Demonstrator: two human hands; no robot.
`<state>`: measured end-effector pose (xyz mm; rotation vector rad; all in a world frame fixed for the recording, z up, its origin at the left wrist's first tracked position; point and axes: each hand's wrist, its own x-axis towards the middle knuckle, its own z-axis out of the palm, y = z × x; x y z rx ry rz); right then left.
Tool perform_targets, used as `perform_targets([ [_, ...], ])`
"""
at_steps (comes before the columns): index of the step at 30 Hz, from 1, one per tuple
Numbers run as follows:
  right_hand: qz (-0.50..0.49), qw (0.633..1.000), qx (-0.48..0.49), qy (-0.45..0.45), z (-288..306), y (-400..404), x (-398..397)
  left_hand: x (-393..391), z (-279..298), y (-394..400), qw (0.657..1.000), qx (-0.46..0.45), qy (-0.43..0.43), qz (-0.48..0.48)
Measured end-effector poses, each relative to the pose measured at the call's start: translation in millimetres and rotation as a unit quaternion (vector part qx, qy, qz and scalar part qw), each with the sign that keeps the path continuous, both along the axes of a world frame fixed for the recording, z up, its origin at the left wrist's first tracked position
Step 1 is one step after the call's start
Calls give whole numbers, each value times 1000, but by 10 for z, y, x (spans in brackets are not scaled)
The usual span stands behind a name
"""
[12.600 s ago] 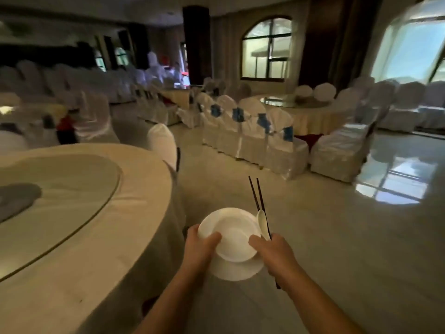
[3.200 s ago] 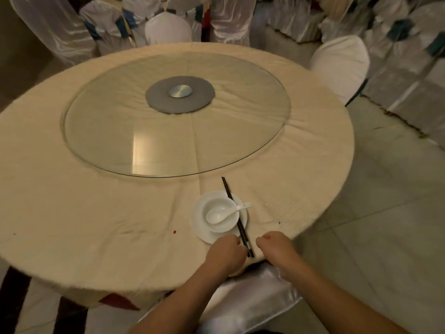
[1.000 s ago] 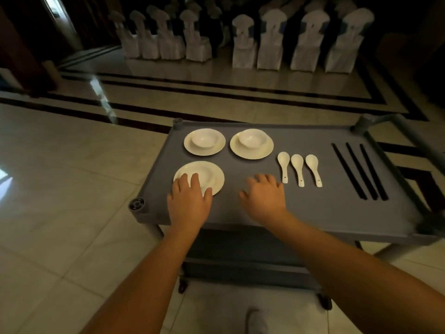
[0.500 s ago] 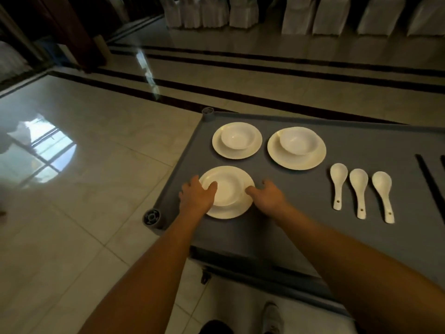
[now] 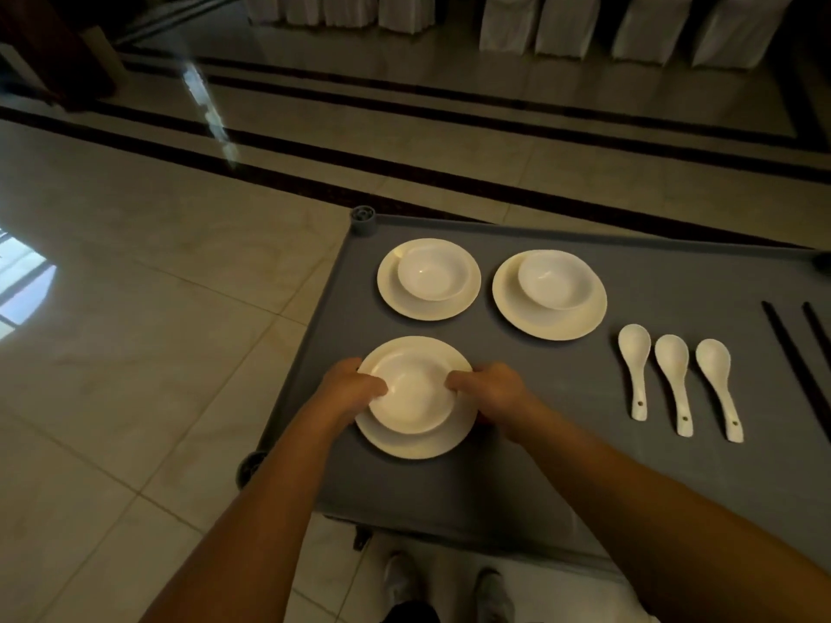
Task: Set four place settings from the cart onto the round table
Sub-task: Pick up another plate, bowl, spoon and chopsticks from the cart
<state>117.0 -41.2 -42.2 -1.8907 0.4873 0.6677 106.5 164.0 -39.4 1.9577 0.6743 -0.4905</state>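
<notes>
On the grey cart top [image 5: 517, 478] the nearest white plate [image 5: 418, 442] carries a white bowl [image 5: 413, 393]. My left hand [image 5: 348, 388] grips the plate and bowl at their left rim, thumb over the bowl's edge. My right hand [image 5: 492, 391] grips them at the right rim in the same way. Behind stand two more plates, each with a bowl: the left plate [image 5: 404, 303] and the right plate [image 5: 557, 321]. Three white spoons [image 5: 676, 382] lie in a row to the right. Black chopsticks [image 5: 796, 370] lie at the right edge. The round table is out of view.
The cart stands on a glossy tiled floor [image 5: 135, 330] with dark inlaid bands. A row of white-covered chairs [image 5: 562, 24] lines the far side. My feet [image 5: 449, 582] show below the cart's near edge. Round corner posts [image 5: 363, 216] mark the cart's left corners.
Both hands have closed in from the plate's sides onto the plate and bowl, thumbs now over the bowl's rim. The camera has come nearer and shifted left.
</notes>
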Motion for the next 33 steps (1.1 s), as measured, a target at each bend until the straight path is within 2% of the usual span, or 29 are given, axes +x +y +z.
perform_targets([
  [8,-63,998,-16,-10,-22,-231,-123,137,-68,-219,997,-48,6,-65],
  [17,-111,994,-14,-20,-29,-1349,-303,74,-96,-1365,991,-68,-15,-117],
  [21,-101,995,7,-19,-61,-1692,-286,-3,-110,-1673,992,-59,-38,-101],
  [27,-74,997,-1,-35,-172,-1694,-280,-124,-139,-1673,992,-71,-72,-71],
  [33,-21,996,-64,-66,-168,-1722,-280,-91,-162,-1718,994,-66,-60,-63],
])
